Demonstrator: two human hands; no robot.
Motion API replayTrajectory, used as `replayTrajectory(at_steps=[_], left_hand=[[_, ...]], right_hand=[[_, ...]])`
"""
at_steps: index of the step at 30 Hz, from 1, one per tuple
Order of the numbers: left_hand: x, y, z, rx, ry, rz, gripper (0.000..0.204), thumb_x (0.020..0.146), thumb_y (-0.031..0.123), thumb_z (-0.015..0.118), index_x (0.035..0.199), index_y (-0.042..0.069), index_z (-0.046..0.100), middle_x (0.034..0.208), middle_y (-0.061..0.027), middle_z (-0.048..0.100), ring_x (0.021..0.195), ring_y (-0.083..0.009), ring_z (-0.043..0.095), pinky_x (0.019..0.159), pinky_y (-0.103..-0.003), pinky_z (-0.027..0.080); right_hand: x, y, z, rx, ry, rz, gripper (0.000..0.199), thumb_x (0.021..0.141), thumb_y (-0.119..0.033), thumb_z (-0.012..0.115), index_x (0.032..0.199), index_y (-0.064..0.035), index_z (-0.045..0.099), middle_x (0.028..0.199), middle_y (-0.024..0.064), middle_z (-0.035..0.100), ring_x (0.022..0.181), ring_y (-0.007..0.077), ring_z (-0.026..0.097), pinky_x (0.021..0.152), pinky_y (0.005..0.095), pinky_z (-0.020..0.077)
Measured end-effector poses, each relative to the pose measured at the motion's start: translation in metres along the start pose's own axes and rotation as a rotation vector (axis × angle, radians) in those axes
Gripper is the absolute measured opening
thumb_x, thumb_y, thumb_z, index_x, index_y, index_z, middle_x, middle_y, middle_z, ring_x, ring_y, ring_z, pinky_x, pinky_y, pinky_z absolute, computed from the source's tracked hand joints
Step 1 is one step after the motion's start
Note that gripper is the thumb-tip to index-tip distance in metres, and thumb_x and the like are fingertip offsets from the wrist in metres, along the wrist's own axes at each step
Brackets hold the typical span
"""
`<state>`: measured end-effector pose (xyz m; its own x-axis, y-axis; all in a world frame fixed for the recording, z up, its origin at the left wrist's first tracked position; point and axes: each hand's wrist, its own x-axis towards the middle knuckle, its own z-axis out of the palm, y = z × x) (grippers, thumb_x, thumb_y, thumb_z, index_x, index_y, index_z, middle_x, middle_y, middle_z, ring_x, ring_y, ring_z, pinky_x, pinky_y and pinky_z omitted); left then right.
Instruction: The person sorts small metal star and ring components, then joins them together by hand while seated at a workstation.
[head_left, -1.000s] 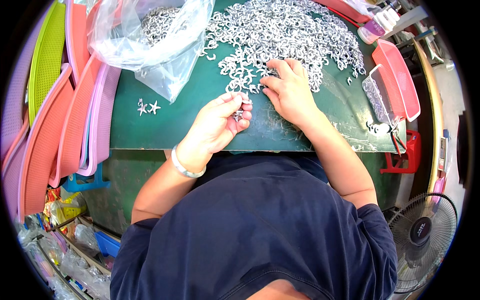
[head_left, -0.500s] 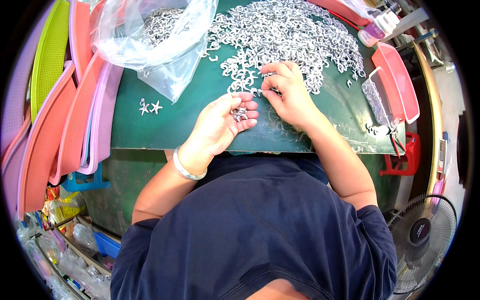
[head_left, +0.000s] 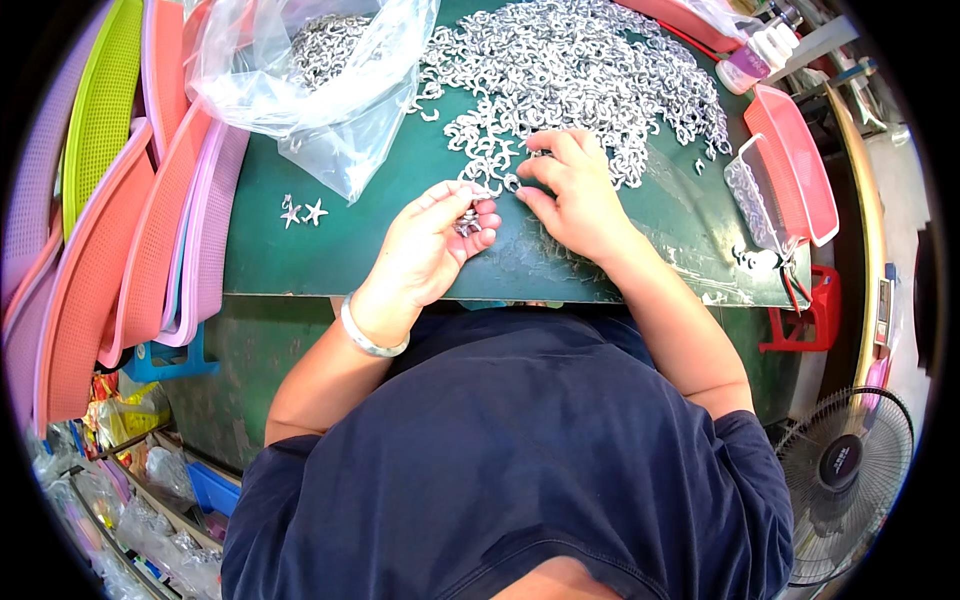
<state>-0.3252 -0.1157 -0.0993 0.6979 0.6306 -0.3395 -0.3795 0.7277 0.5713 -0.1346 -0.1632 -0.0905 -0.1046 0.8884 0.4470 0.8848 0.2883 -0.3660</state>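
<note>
My left hand [head_left: 428, 232] is turned partly palm up, its fingers curled round several small silver C-shaped pieces [head_left: 467, 221]. Its thumb and forefinger press at another silver piece near their tips. My right hand [head_left: 572, 190] hovers at the near edge of a large heap of similar C-shaped pieces [head_left: 590, 70] on the green table. Thumb and forefinger are apart, close to a single silver piece [head_left: 512, 183]; whether they touch it I cannot tell. A pale bangle [head_left: 368, 330] circles my left wrist.
A clear plastic bag [head_left: 340, 130] with more silver pieces lies far left. Silver star-shaped pieces [head_left: 314, 211] lie on the green table [head_left: 390, 285]. Stacked coloured baskets [head_left: 150, 240] line the left side. At right are a pink basket [head_left: 800, 170], a white bottle [head_left: 757, 60] and a fan [head_left: 840, 470].
My left thumb has closed over toward the forefinger, and the hand has shifted slightly left. My right thumb and forefinger have spread and drawn a little away from my left hand.
</note>
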Motion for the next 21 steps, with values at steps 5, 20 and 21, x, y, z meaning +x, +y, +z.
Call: replayTrajectory(at_steps=[5,20,21], left_hand=[[-0.0012,0.0035,0.0014,-0.033,0.054,-0.008,0.014,0.09,0.013,0.047,0.091,0.0,0.053,0.087,-0.0101,0.056,0.078,-0.0191,0.056,0.069,-0.027,0.049],[-0.0027,0.0007,0.0014,0.148,0.059,-0.006,0.017,0.086,0.008,0.052,0.101,0.0,0.055,0.085,-0.0071,0.058,0.073,-0.0144,0.057,0.065,-0.025,0.048],[-0.0029,0.0007,0.0017,0.154,0.058,-0.01,0.017,0.086,0.008,0.053,0.101,0.001,0.055,0.085,-0.0065,0.058,0.073,-0.0138,0.057,0.064,-0.025,0.048]], right_hand=[[0.0005,-0.0032,0.0088,-0.143,0.024,-0.014,0.012,0.065,-0.014,0.069,0.074,-0.0091,0.065,0.101,0.0026,0.055,0.1,0.0237,0.045,0.085,0.0386,0.034],[0.0014,-0.0022,0.01,-0.087,0.001,-0.063,0.005,0.067,-0.009,0.065,0.07,-0.009,0.061,0.097,0.0001,0.056,0.098,0.0222,0.046,0.085,0.0388,0.032],[0.0011,-0.0022,0.0097,-0.082,0.001,-0.064,0.006,0.067,-0.008,0.064,0.071,-0.0091,0.06,0.098,0.0004,0.056,0.098,0.0225,0.046,0.085,0.0387,0.0319]])
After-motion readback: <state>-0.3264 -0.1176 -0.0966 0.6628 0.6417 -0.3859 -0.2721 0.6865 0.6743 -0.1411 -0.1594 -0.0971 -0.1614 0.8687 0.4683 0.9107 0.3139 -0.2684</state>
